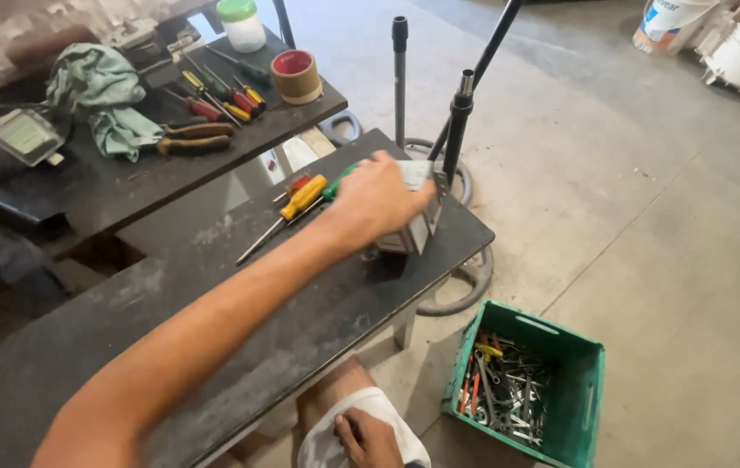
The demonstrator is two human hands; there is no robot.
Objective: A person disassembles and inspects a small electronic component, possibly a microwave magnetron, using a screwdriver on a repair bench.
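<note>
Left hand [376, 198] grips a grey box [415, 227] (white-labelled top); right hand [370, 438] on knee

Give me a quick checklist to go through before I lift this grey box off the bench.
1. Grip: left hand wraps over the grey box: ok.
2. Box seated on the dark bench, close to its far edge: ok for now.
3. Other hand: right hand rests on the knee, free to help: ok.
4. Loose tools: yellow-handled screwdriver lies just beside the wrist: not ok.
5. Underside of box and any trailing wires: cannot tell.
6. Floor beside bench: green crate of wrenches stands near: not ok.
</note>
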